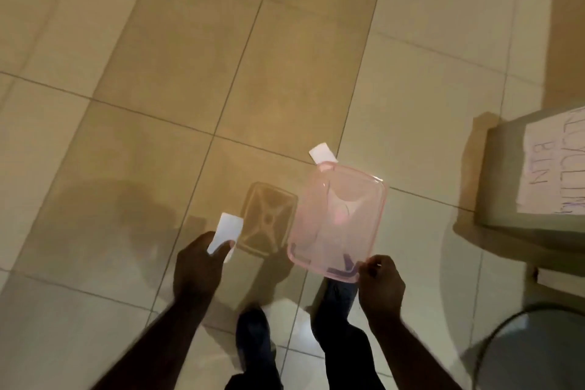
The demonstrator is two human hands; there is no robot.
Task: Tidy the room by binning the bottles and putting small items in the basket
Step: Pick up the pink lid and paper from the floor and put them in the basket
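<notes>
Both forearms are reaching up from the bottom edge of the frame, bare, converging slightly toward centre. Left hand (198, 263) is sitting lower centre-left, back of the hand facing the camera, fingers curling and pinching a small white card (226, 233) between thumb and fingertips. Right hand (381, 283) is sitting lower centre-right, a little lower in the frame than the left, fingers curling and gripping the near corner of a pink translucent lid (338, 218). Legs in dark trousers and one dark shoe (253, 342) are showing between the arms at bottom centre. Edges are looking motion-blurred.
</notes>
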